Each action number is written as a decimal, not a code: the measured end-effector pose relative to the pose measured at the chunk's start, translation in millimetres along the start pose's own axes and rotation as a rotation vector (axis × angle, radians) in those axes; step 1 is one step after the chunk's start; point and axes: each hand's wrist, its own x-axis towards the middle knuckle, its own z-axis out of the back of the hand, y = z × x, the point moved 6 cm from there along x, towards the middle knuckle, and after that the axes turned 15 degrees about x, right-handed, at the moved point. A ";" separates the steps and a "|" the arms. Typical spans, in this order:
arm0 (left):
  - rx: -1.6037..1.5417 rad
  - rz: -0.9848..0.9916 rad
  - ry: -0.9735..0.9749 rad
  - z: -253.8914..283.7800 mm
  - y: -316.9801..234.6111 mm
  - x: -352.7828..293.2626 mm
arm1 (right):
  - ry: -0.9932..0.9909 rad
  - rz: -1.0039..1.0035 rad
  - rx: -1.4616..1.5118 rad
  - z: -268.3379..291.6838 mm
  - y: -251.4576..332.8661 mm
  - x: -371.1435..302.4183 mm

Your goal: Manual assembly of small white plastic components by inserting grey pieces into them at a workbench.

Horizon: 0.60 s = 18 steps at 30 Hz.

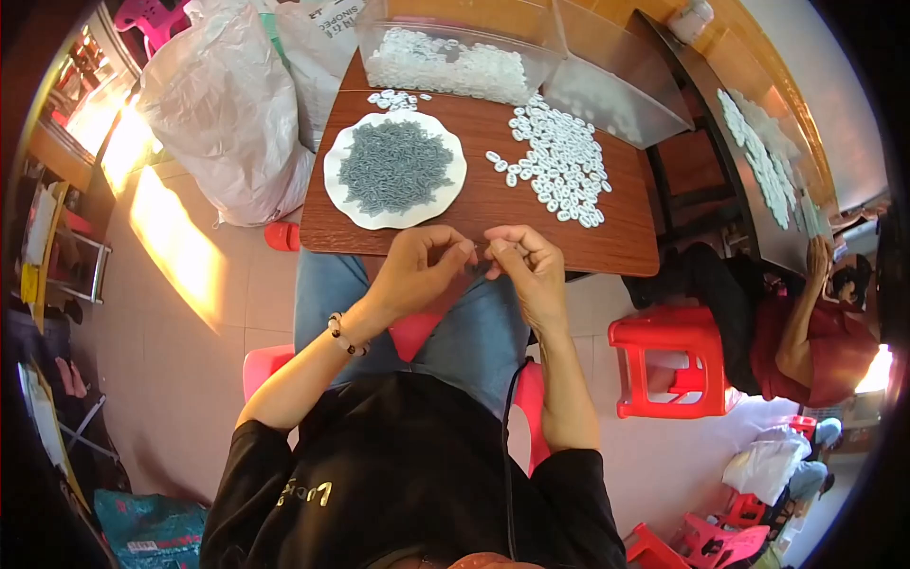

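My left hand (417, 270) and my right hand (529, 270) meet fingertip to fingertip at the near edge of a small brown table (474, 213), pinching a tiny part that is too small to make out. Just beyond my left hand a white plate (343, 204) holds a heap of small grey pieces (395, 166). Beyond my right hand lies a spread of small white ring-shaped pieces (561, 161). A bead bracelet sits on my left wrist.
A clear plastic box (455, 52) of white pieces stands at the table's far edge, its lid (616, 90) leaning right. A big white sack (227, 114) stands at left. A red stool (673, 365) and another person (806, 332) are at right, beside a second table (749, 237).
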 end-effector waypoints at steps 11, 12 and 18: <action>1.022 -0.057 -0.564 129.7 -35.0 29.8 | -0.161 0.028 -0.029 8.2 -5.1 6.5; 1.028 -0.067 -0.532 129.5 -36.3 33.7 | -0.151 0.025 -0.043 9.5 -6.6 6.9; 1.045 -0.271 -0.117 105.0 -42.2 43.8 | -0.191 0.025 -0.074 19.2 -6.4 8.1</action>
